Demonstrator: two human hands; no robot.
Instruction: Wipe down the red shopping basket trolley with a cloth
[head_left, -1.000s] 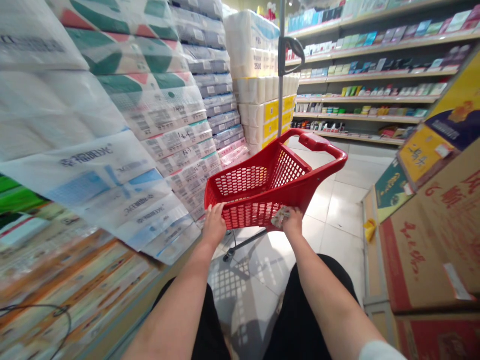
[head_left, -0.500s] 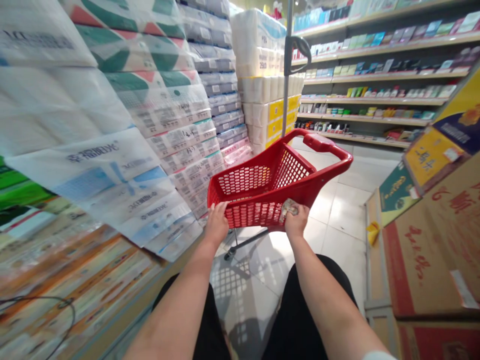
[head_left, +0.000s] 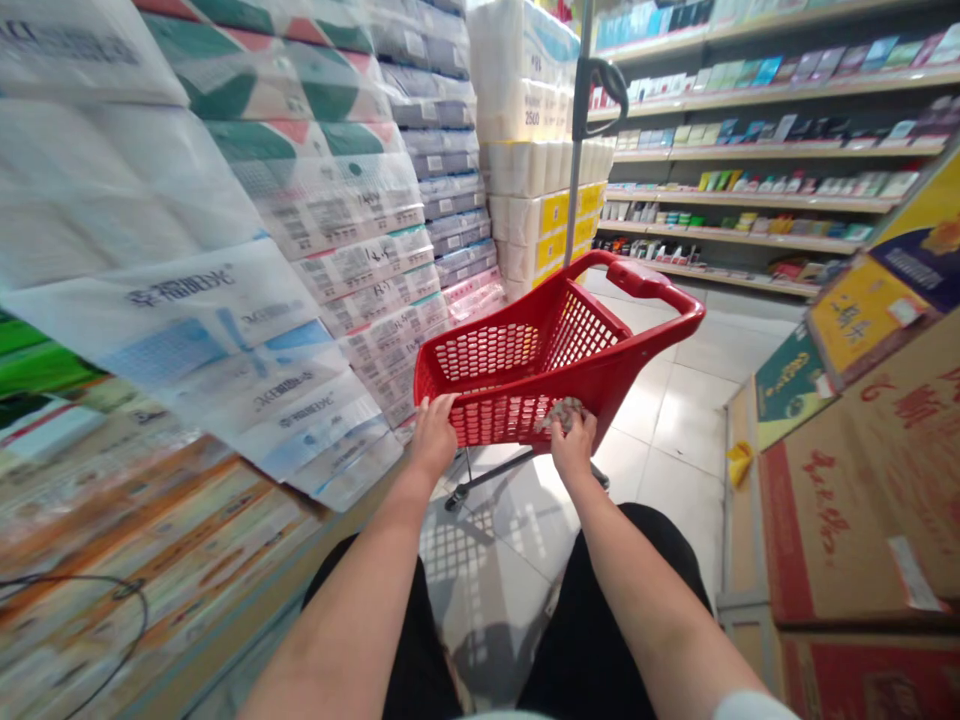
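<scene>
A red plastic shopping cart (head_left: 630, 375) with perforated basket walls stands in front of me, its handle towards the far right. My left hand (head_left: 433, 437) grips the rim at the cart's near left corner, fingers hooked over the edge. In my right hand (head_left: 574, 440) is a crumpled, greyish patterned cloth (head_left: 564, 412), pressed against the outside of the basket's near side wall. The fingers are closed on it, and part of the cloth is hidden by them. Inside the basket I see only its red walls and floor.
Stacked tissue packs (head_left: 247, 340) rise close on the left. Cardboard boxes (head_left: 847, 500) line the right. A metal pole with a dark handle (head_left: 579, 130) stands behind the cart. Shelves of small goods (head_left: 757, 150) fill the back. Pale floor tiles (head_left: 667, 470) lie between.
My right hand has slid left with the cloth along the basket's side wall. My left hand stays on the rim. The view has shifted slightly.
</scene>
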